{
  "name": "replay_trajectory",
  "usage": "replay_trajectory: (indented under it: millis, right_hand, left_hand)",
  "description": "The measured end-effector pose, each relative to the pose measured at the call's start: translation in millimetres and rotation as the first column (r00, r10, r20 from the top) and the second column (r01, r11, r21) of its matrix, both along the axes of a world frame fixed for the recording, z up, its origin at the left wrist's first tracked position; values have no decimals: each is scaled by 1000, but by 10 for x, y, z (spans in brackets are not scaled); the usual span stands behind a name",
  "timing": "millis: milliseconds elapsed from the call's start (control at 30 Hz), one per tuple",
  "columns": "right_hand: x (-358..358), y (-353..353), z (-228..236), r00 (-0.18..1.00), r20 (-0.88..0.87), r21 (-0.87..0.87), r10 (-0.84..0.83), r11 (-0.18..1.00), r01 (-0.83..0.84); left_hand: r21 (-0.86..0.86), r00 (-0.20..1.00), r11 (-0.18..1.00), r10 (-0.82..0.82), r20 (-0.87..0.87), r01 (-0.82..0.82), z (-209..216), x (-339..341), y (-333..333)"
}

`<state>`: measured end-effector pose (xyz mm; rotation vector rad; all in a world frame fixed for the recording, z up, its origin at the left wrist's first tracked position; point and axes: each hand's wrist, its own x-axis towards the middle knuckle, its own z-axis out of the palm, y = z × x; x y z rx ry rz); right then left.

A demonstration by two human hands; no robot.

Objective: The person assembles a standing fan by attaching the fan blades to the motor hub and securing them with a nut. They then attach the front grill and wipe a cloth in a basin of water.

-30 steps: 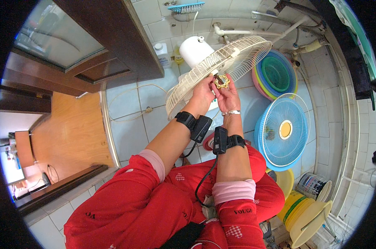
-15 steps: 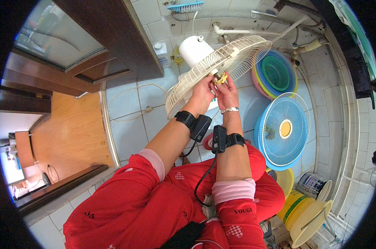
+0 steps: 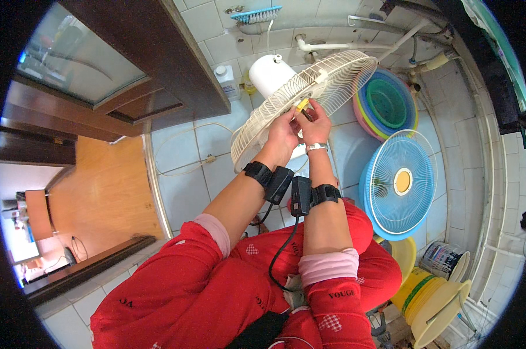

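Note:
A white electric fan stands on the tiled floor in front of me, its motor housing (image 3: 271, 74) facing the wall. Its round rear wire grille (image 3: 340, 77) is tilted, hollow side toward me. Both my hands meet at the grille's middle. A small yellow piece (image 3: 303, 104) shows there at the fingertips of my right hand (image 3: 315, 125), which pinches around it; a dark bit, perhaps the shaft, lies just below. My left hand (image 3: 282, 135) is closed at the same spot, its fingertips partly hidden, so what it grips is unclear.
The front fan grille (image 3: 417, 154) rests on a blue basin (image 3: 385, 231) at right. Behind it are stacked coloured basins (image 3: 414, 110). Yellow buckets (image 3: 414, 294) and a paint pail (image 3: 439, 259) stand lower right. A power cord (image 3: 181, 170), white bottle (image 3: 227, 80) and door (image 3: 176, 52) lie left.
My right fingers have shifted around the fan's middle, and the yellow piece now looks narrower and more upright. My left hand stays close beside it. The view has moved slightly.

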<state>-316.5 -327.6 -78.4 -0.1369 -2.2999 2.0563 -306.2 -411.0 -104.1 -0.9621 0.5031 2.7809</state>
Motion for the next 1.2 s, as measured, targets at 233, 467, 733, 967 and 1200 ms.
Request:
replay_trajectory:
  millis: [233, 467, 733, 967, 1200]
  right_hand:
    - [-7, -11, 164, 1000, -23, 305, 3, 952, 4]
    - [55, -90, 282, 998, 5, 382, -57, 923, 51]
    - [11, -151, 165, 998, -33, 304, -50, 951, 58]
    - [-73, -124, 19, 999, 38, 149, -11, 989, 5]
    - [-168, -166, 23, 907, 418, -369, 51, 922, 118]
  left_hand:
    - [79, 993, 992, 99, -67, -94, 191, 107, 84]
    - [-32, 983, 985, 168, -70, -170, 75, 100, 147]
    - [-759, 879, 570, -478, 7, 316, -181, 1101, 174]
    - [-791, 100, -99, -975, 199, 604, 662, 1912, -911]
    - [-851, 802, -472, -587, 108, -231, 1914, 1708, -1302]
